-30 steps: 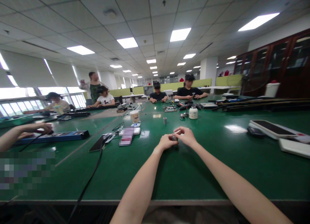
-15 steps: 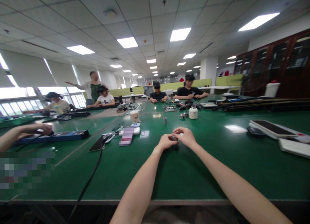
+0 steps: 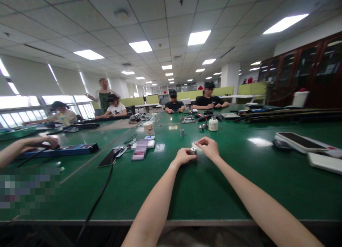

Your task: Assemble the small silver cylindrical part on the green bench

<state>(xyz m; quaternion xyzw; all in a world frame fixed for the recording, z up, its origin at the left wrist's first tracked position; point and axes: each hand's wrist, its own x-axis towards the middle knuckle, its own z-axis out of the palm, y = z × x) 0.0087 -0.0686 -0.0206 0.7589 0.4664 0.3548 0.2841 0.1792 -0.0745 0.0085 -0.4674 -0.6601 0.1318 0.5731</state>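
Note:
My left hand (image 3: 184, 157) grips the side of a small silver metal cylinder (image 3: 193, 151) standing upright on the green table (image 3: 227, 190). The cylinder's round top, with a darker spot in its middle, faces up. Up and to the right of it, apart from the metal, is my right hand (image 3: 210, 147). Its thumb and fingertips are pinched together, and what is between them, if anything, is too small to tell. A second silver cylinder (image 3: 182, 132) stands further back on the table, touched by neither hand.
Behind the hands are a white jar (image 3: 213, 124), small dark metal parts (image 3: 203, 127) and a circuit board (image 3: 187, 119). Left lie a paper cup (image 3: 148, 128), a dark phone (image 3: 108, 158) and a black cable (image 3: 100, 190). A tablet-like device (image 3: 301, 142) lies right. A co-worker's hand (image 3: 49, 142) works far left.
My right hand has lifted off the top of the metal cylinder and shifted right, uncovering it. My left hand keeps its grip in the same place. The standing person's arm has drawn in.

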